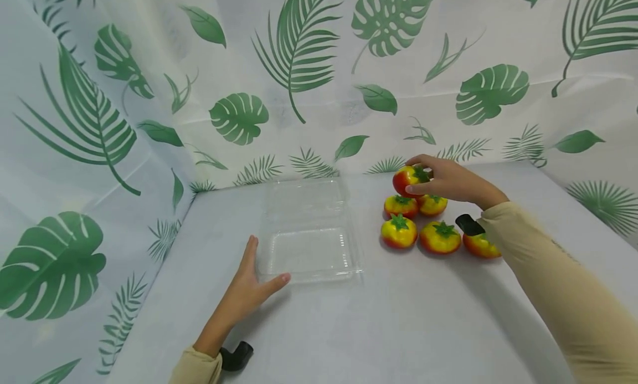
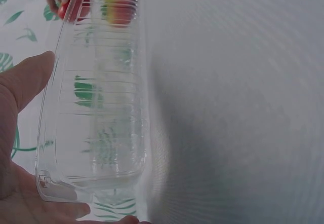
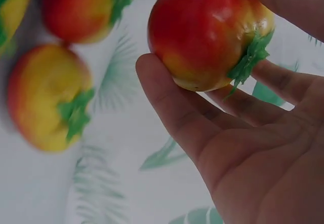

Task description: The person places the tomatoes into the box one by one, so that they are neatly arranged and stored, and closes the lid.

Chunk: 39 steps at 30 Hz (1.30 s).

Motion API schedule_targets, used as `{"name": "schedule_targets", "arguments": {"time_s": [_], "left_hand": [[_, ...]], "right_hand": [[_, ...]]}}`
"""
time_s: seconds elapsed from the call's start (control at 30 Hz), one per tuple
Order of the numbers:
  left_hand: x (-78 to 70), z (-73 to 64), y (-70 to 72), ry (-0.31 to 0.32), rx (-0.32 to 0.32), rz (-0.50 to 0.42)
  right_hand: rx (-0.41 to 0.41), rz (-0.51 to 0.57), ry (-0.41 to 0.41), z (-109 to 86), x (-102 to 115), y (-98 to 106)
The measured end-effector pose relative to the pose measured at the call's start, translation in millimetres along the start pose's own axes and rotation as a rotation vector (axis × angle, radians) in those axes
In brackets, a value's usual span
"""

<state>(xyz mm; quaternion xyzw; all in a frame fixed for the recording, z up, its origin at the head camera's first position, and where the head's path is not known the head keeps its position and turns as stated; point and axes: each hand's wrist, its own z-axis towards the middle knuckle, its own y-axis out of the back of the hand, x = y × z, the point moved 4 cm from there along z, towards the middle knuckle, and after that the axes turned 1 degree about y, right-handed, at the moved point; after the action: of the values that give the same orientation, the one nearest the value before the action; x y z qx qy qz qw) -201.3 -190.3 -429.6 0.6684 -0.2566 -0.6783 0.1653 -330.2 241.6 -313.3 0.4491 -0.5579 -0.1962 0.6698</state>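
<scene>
My right hand (image 1: 451, 179) holds a red-and-yellow tomato (image 1: 405, 180) with a green leafy top, raised over the others at the back right. In the right wrist view the fingers and thumb curve round this tomato (image 3: 202, 36). At the near left corner of a clear plastic clamshell box (image 1: 310, 251), my left hand (image 1: 249, 287) is spread, with thumb and fingers extended. The left wrist view has the thumb lying along the rim of the clear box (image 2: 96, 148), with other fingertips low by its corner. The box stands with its lid folded back.
Several more tomatoes (image 1: 440, 238) sit in a loose group to the right of the box; one is partly hidden by the right sleeve (image 1: 543, 262). The white table (image 1: 349, 328) meets a leaf-print curtain (image 1: 319, 96) at the back and left.
</scene>
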Motion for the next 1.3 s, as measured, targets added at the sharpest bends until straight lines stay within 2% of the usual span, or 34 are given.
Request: {"name": "schedule_targets", "arguments": {"time_s": [0.23, 0.67, 1.03, 1.3], "left_hand": [[1.6, -0.3, -0.3, -0.009, -0.001, 0.002], [2.1, 0.6, -1.5, -0.004, -0.012, -0.008], [0.8, 1.3, -2.2, 0.033, -0.015, -0.006], [2.7, 1.6, -1.7, 0.032, -0.011, -0.012]], "right_hand": [[-0.004, 0.013, 0.058, 15.1, 29, -17], [0.077, 0.124, 0.123, 49.7, 81, -67], [0.121, 0.122, 0.256, 76.0, 131, -115], [0.160, 0.105, 0.290, 91.3, 156, -149]]}}
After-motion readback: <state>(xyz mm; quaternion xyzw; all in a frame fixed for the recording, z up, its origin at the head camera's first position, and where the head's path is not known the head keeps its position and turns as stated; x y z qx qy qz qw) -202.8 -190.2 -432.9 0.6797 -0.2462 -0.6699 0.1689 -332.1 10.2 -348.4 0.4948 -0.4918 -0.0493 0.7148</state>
